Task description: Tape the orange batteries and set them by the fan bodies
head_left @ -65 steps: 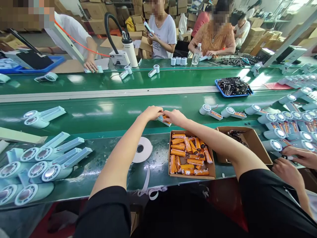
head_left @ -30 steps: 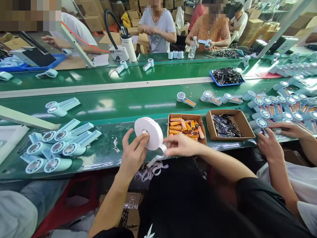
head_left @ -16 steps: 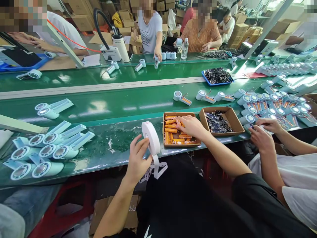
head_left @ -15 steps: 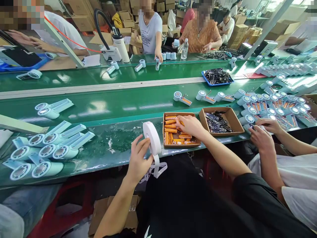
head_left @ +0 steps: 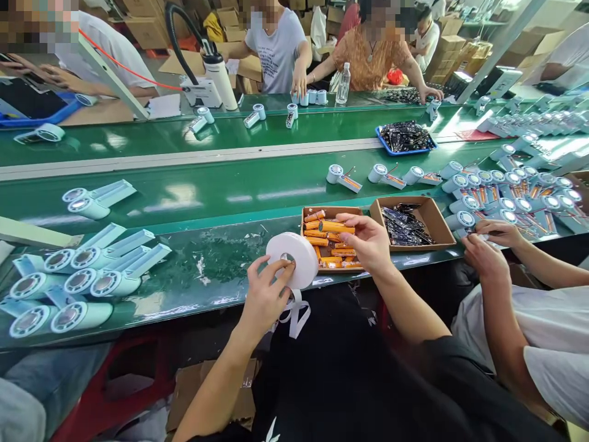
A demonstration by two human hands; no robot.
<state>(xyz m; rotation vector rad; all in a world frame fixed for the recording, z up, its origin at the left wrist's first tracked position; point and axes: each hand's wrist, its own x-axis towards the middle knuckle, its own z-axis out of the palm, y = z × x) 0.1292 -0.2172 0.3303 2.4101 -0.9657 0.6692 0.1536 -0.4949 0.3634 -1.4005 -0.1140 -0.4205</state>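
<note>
An orange cell (head_left: 332, 227) juts from the pinching right grip (head_left: 373, 247); left grip (head_left: 265, 293) clasps a tape roll (head_left: 302, 261).

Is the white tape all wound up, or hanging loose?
Partly loose: a white strip hangs down in a loop from the tape roll in the left hand.

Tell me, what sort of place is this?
Probably an assembly workshop: a long, glossy green work surface carries many pale-blue round-headed plastic parts, and a shallow brown cardboard box holds shiny orange cylinders.
</note>
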